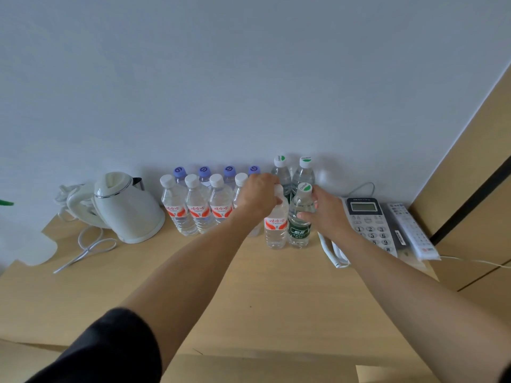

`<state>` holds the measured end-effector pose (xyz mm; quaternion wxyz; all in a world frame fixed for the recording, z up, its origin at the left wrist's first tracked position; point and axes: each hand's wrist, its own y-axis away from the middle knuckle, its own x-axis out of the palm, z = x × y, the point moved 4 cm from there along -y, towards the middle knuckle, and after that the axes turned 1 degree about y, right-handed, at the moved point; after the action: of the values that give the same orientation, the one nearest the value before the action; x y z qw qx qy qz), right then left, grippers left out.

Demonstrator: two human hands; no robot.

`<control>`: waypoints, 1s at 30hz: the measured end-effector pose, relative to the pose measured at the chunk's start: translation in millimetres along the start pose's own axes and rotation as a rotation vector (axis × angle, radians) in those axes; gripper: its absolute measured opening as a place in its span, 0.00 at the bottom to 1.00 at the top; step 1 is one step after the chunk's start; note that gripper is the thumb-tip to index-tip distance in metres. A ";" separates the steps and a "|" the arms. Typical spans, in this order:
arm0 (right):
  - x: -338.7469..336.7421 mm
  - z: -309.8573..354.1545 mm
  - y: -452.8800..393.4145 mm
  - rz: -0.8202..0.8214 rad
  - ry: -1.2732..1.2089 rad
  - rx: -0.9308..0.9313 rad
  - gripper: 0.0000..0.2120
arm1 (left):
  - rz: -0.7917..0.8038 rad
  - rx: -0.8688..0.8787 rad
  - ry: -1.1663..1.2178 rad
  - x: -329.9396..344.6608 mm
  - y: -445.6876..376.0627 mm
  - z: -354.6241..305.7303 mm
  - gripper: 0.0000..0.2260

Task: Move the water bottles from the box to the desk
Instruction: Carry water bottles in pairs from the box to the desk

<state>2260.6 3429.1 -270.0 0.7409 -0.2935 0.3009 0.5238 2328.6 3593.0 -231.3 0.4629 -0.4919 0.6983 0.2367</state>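
My left hand (258,193) grips the top of a red-labelled water bottle (275,226) that stands on the wooden desk (276,294). My right hand (326,211) holds a green-labelled bottle (300,217) right beside it, fingers curled round its body. Left of them stand several more red-labelled bottles (197,208), with purple-capped bottles (204,172) in a row behind against the wall. Two green-capped bottles (293,170) stand behind the held pair. The box is out of view.
A white electric kettle (127,208) with its cord (88,247) sits at the desk's left. A desk phone (367,225) and a remote control (409,230) lie at the right, near a wooden cabinet (470,189). Cardboard-coloured edges show at the bottom.
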 end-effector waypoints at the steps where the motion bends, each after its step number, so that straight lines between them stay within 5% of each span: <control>1: -2.3 -1.8 -5.0 -0.014 -0.007 0.013 0.25 | 0.004 0.013 0.001 1.4 -9.5 -2.8 0.14; 10: -36.6 -37.2 -39.8 -0.121 -0.051 0.070 0.26 | 0.023 0.102 -0.034 12.3 -68.5 -44.9 0.15; 30: -15.5 -41.2 -89.5 -0.046 -0.171 0.001 0.28 | 0.014 0.050 -0.156 9.8 -104.7 -27.3 0.16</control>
<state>2335.9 3363.9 -274.2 0.7759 -0.2545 0.2300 0.5295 2411.3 3524.6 -214.3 0.5265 -0.4556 0.6690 0.2602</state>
